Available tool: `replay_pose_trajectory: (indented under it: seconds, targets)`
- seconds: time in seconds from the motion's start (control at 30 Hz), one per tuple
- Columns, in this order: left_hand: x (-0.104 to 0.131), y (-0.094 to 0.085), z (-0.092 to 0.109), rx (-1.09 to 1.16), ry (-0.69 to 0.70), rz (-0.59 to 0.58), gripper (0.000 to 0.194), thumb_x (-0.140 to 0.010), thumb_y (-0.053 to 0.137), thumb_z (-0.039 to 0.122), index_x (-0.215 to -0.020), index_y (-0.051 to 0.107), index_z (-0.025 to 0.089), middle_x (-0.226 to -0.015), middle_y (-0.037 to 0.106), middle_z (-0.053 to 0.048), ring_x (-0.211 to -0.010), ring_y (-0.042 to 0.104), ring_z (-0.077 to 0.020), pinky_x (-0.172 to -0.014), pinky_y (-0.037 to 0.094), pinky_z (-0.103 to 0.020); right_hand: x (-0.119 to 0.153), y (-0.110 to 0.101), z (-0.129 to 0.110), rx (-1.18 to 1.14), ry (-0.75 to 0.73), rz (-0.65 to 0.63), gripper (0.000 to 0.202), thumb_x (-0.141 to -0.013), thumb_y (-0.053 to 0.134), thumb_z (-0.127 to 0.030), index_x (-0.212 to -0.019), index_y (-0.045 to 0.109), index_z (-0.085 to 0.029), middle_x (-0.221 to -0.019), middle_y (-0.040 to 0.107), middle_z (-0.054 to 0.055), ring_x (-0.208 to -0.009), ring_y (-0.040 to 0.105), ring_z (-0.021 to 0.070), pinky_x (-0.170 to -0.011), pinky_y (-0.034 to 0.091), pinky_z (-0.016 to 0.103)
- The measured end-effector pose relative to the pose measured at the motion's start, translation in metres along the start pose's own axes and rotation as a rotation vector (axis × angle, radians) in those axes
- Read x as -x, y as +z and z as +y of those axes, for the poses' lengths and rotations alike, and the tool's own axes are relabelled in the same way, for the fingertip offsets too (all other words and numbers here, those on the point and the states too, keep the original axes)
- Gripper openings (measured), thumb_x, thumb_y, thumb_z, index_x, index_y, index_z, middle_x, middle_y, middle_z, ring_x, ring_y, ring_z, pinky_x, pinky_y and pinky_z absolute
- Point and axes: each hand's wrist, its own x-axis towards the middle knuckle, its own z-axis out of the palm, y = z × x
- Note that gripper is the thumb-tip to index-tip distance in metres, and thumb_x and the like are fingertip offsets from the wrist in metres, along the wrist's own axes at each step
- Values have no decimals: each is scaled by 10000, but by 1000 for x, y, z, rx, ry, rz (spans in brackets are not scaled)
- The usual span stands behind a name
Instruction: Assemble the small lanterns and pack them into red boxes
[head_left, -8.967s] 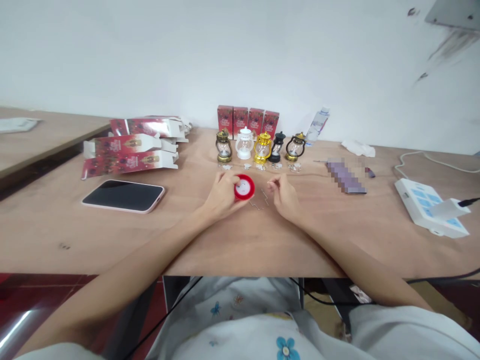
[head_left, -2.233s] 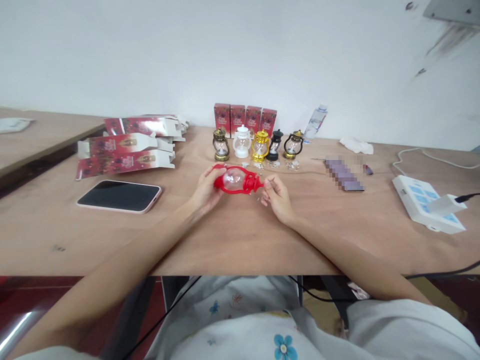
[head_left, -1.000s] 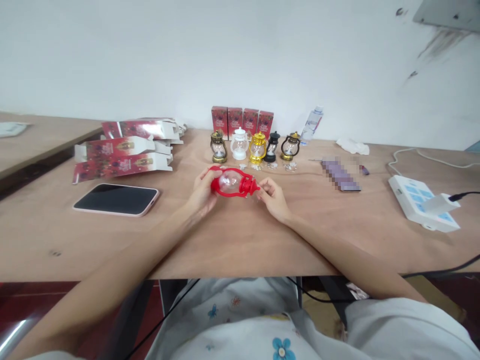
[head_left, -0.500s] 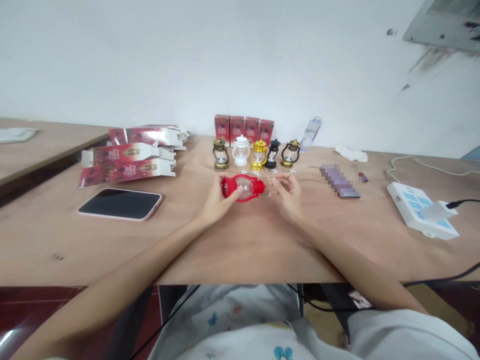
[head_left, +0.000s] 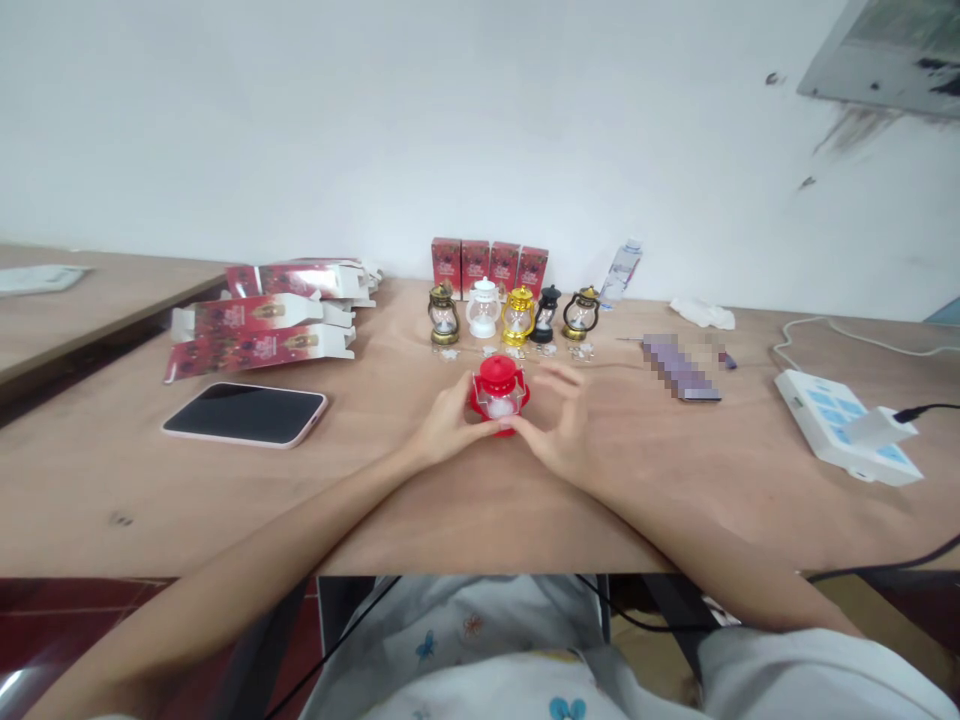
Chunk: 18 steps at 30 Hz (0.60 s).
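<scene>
A small red lantern (head_left: 498,376) with a clear globe stands upright just above or on the table in front of me. My left hand (head_left: 447,425) is closed on its left side, with the thumb across the front of the base. My right hand (head_left: 561,425) touches the base front with its thumb, while its curved fingers stay apart from the lantern's right side. Thin wire shows beside the globe. Behind it stands a row of small lanterns, among them a white lantern (head_left: 482,309), a gold lantern (head_left: 518,316) and a black lantern (head_left: 546,316).
Red printed boxes (head_left: 475,266) stand behind the lantern row. Flattened cartons (head_left: 262,330) and a phone (head_left: 246,413) lie at left. Small clear packets (head_left: 513,353) lie before the lanterns. A bottle (head_left: 622,272), crumpled tissue (head_left: 703,312) and power strip (head_left: 836,420) are at right.
The red lantern has turned from lying sideways to upright. My right hand has let go of the wire handle and brought its thumb to the lantern's base.
</scene>
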Motion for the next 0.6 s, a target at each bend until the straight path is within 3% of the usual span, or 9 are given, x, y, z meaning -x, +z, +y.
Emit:
replay_pose_trajectory:
  seconds: [0.03,0.1,0.17,0.23,0.33,0.43,0.53,0.6]
  targets:
    - [1,0,3,31,-14,19,562,-600,799,338,-1092,556,213,-1107,642,-81,-1022,603,-285,-888,464,-367,-1,1,1,-61,117,0,629,-663,781,-359,-1207,479,-263,-1277,522,85,-1173,494,257,-994,392,453]
    - [2,-1,7,74,-35,43,621,-568,820,327,-1109,536,213,-1141,622,-88,-1043,595,-282,-894,466,-360,-3,3,5,-279,323,-175,704,-645,781,-412,-1242,450,-243,-1312,494,99,-1182,499,256,-986,421,443]
    - [4,1,9,73,-27,23,668,-579,816,326,-1153,494,215,-1194,588,-96,-1081,578,-272,-917,459,-360,-4,5,11,-515,474,-398,588,-671,760,-401,-1174,504,-234,-1204,582,75,-1080,573,224,-932,470,401]
    - [3,3,7,40,12,-31,676,-612,797,338,-1185,462,211,-1223,560,-110,-1114,556,-270,-954,437,-385,-5,8,17,-646,575,-457,483,-665,764,-375,-1072,557,-217,-1080,642,53,-992,611,203,-892,491,372]
    - [-7,-4,-3,-24,113,-99,736,-609,788,371,-1231,434,199,-1267,508,-139,-1180,496,-294,-1016,380,-445,-7,10,25,-654,650,-314,443,-630,782,-357,-994,576,-209,-1014,663,41,-934,625,187,-870,497,357]
    - [-23,-34,-15,-310,142,-68,710,-603,757,414,-1212,470,188,-1302,475,-155,-1255,402,-346,-1083,255,-513,-10,10,40,-541,671,-129,472,-597,793,-376,-971,563,-204,-984,668,45,-892,629,184,-832,507,347]
    - [-30,-83,-24,-690,54,163,554,-655,668,380,-1138,508,160,-1262,500,-181,-1314,281,-413,-1092,-14,-598,-12,7,62,-410,662,35,554,-595,787,-400,-1034,515,-201,-1066,642,73,-917,625,185,-826,503,340]
    - [-26,-117,-29,-865,-13,297,490,-727,579,342,-1164,467,151,-1297,459,-185,-1332,211,-425,-1050,-95,-631,-11,3,78,-316,681,111,583,-617,767,-424,-1075,486,-197,-1113,619,94,-937,620,189,-836,496,344]
